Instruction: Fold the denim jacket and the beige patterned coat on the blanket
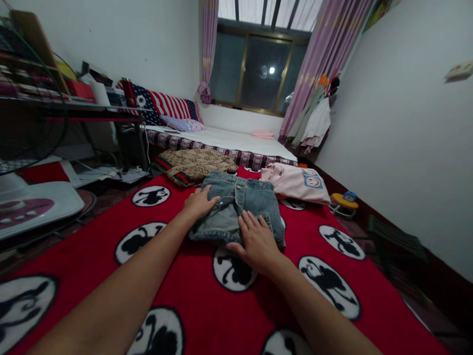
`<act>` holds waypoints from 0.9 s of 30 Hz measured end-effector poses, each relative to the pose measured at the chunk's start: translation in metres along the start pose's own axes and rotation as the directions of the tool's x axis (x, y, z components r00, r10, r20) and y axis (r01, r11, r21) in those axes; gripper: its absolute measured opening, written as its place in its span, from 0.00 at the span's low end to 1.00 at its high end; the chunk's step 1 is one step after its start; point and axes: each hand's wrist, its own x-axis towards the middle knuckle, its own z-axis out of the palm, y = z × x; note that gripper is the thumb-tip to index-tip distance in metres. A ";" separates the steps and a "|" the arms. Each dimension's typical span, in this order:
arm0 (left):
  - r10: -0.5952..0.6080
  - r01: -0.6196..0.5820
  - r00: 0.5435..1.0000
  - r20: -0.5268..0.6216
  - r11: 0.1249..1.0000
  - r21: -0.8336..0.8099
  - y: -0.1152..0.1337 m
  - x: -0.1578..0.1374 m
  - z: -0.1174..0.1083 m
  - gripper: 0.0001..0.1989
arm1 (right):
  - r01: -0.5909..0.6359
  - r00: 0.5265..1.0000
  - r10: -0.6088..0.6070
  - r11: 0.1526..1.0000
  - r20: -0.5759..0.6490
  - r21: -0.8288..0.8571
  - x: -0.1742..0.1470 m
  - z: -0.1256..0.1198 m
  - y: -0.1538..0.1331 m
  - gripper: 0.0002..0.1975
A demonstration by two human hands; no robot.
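Denim garment (pixel 229 217) lies folded, blue and faded.

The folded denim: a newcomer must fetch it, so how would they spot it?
Find the red blanket with round prints and look toward the window. The folded denim lies in front, under the left hand and right hand; it's faded blue, unlike the tan garment behind left and pink garment behind right.

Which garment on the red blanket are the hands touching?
The blue denim garment, nearest the camera: the left hand and right hand rest on it. The brown patterned garment and pink smiley-print garment lie farther back, untouched.
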 end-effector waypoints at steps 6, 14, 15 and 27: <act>-0.024 0.024 1.000 -0.014 1.000 -0.015 0.005 -0.006 0.001 0.35 | -0.017 0.998 0.018 1.000 -0.055 0.016 -0.001 0.006 -0.003 0.43; -0.057 0.058 0.998 -0.027 0.998 0.029 0.003 -0.003 0.002 0.39 | -0.029 0.996 0.031 0.999 -0.083 0.027 -0.001 0.008 -0.004 0.43; -0.056 0.057 0.998 -0.025 0.998 0.030 0.003 -0.002 0.002 0.39 | -0.030 0.996 0.032 0.999 -0.087 0.026 -0.001 0.008 -0.004 0.43; -0.141 0.139 0.990 -0.030 0.989 -0.045 0.005 -0.005 -0.002 0.46 | -0.023 0.993 0.033 0.997 -0.116 0.079 -0.003 0.006 -0.004 0.41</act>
